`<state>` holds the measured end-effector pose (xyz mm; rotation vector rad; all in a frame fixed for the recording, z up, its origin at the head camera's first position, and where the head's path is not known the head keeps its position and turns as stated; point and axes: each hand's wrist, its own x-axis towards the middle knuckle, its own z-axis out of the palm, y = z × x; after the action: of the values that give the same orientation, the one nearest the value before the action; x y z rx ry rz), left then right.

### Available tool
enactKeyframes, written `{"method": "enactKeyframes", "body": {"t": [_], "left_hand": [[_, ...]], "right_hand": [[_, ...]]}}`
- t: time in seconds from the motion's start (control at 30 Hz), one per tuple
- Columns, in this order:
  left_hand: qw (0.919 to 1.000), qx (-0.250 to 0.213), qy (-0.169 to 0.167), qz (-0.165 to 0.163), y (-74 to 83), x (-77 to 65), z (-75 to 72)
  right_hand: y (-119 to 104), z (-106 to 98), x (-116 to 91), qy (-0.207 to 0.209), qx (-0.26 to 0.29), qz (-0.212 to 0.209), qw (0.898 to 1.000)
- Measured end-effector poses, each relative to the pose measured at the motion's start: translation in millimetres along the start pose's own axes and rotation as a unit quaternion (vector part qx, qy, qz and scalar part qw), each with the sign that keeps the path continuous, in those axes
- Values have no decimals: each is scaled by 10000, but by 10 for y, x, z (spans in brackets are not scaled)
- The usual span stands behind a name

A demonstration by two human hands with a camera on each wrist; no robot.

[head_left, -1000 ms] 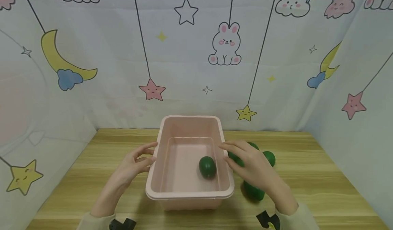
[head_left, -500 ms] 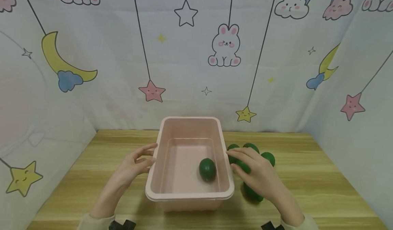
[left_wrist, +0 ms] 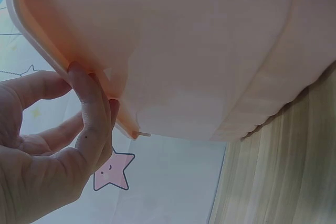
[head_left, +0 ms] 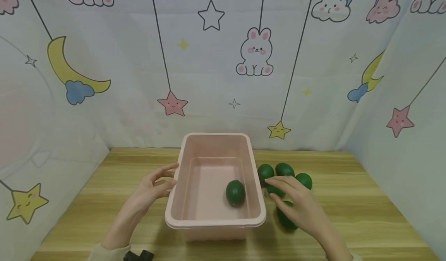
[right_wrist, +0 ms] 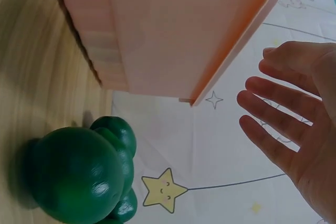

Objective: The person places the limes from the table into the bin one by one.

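A pink plastic bin (head_left: 215,223) stands on the table, with one glossy, dark green avocado-like fruit (head_left: 235,193) inside near its right wall. My left hand (head_left: 153,187) holds the bin's left rim; the left wrist view shows the thumb (left_wrist: 92,108) and index finger at the rim's edge. To the bin's right my right hand (head_left: 296,203) hovers over more of these green fruits (head_left: 266,172), partly hiding some. Its fingers (right_wrist: 278,108) are apart and gently bent, with nothing between them, clear of the bin's rim.
Wood-grain table (head_left: 132,158) surrounds the bin. A white cloth (head_left: 209,83) printed with stars, moons and rabbits encloses the back and sides. Behind the right hand a green fruit (head_left: 285,169) lies close to others, and one fruit (head_left: 287,216) sits nearer the front.
My right hand has moved from the bin's right rim rightward and slightly nearer, over the green fruits. The left hand, the bin and the fruit inside have stayed in place.
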<state>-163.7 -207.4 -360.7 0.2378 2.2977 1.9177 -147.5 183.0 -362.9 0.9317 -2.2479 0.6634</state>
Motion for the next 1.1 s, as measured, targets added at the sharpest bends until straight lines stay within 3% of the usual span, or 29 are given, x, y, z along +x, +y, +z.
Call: {"method": "enactKeyframes", "body": {"t": [0.2,1.1], "left_hand": [[10000,40,21,-19,4,3,4],[9999,132,2,-66,27,-1,-3]], "right_hand": [[57,6,-90,-4,-125,8,9999],[191,8,-408,-507,-697,846,9927]]}}
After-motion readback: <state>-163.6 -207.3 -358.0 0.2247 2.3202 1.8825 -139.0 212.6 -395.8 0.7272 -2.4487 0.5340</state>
